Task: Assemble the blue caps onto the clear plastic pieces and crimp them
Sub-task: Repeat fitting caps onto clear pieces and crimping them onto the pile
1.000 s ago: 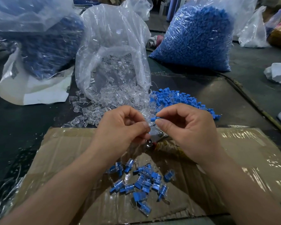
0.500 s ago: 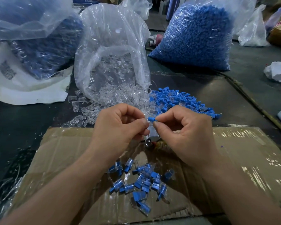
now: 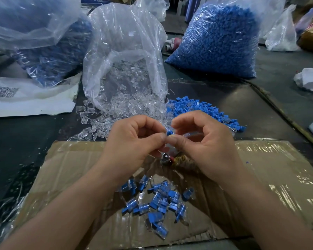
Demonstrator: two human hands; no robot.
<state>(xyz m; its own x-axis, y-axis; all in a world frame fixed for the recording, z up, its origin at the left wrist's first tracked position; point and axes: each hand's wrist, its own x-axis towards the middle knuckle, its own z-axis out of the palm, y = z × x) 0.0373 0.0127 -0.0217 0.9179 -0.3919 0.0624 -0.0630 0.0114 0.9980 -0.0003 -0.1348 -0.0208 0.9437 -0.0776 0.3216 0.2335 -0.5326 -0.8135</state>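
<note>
Head view: dark surface [image 3: 224, 98], cardboard sheet [image 3: 269, 177], finished pile [image 3: 161, 201] on it. Left hand [image 3: 132, 141] and right hand [image 3: 206, 141] meet above, both pinching one blue cap [image 3: 169, 132] — clear piece mostly hidden. Step looks like seating the cap — next likely a firm, square squeeze to crimp.

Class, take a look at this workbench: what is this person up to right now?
A person's left hand and right hand pinch a blue cap together at their fingertips; any clear piece under it is hidden. Finished capped pieces lie on the cardboard below, with loose clear pieces and blue caps heaped beyond.
</note>
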